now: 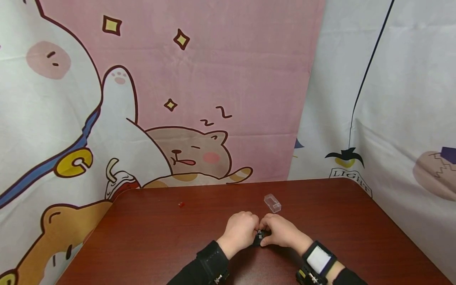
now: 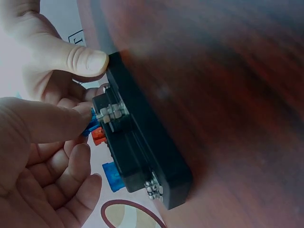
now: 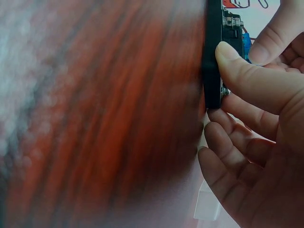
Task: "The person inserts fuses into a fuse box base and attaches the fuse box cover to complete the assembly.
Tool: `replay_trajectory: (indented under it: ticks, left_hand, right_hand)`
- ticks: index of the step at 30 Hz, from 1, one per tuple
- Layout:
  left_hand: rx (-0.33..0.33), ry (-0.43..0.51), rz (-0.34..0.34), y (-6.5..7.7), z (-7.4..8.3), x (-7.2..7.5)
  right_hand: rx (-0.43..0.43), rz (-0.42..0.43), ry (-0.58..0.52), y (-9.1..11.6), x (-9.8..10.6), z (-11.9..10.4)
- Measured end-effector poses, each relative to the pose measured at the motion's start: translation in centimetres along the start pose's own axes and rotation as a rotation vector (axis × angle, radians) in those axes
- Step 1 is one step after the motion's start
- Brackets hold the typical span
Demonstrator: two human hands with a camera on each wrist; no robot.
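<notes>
A black fuse block (image 2: 142,147) with metal terminal studs lies on the brown table between both hands. Blue and red blade fuses stand in it; one blue fuse (image 2: 113,176) is near its far end and a red fuse (image 2: 99,136) farther along. My left hand (image 1: 240,230) pinches another blue fuse (image 2: 90,126) between thumb and fingers at the block; whether it is fully seated is hidden. My right hand (image 1: 282,231) grips the block's end, its thumb (image 3: 229,51) pressed on the black base (image 3: 212,61).
A clear plastic box (image 1: 272,203) lies just beyond the right hand. A small red piece (image 1: 181,204) rests farther left on the table (image 1: 149,241). A printed cloth (image 1: 242,99) hangs behind the table's back edge.
</notes>
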State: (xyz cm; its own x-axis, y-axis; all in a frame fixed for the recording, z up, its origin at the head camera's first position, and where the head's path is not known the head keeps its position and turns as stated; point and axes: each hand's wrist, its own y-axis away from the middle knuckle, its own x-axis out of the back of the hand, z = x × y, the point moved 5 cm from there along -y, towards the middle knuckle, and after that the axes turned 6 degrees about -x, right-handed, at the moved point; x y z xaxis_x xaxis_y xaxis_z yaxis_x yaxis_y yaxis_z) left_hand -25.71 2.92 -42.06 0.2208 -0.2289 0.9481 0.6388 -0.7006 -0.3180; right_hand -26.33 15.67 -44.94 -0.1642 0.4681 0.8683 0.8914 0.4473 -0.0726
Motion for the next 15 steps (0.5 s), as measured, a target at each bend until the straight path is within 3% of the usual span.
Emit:
replay_trajectory:
  ticks: [15]
  left_hand:
    - [-0.012,-0.064,0.004,-0.09,0.44,-0.1]
  right_hand:
    - [0.021,0.009,0.001,-0.05,0.01,-0.11]
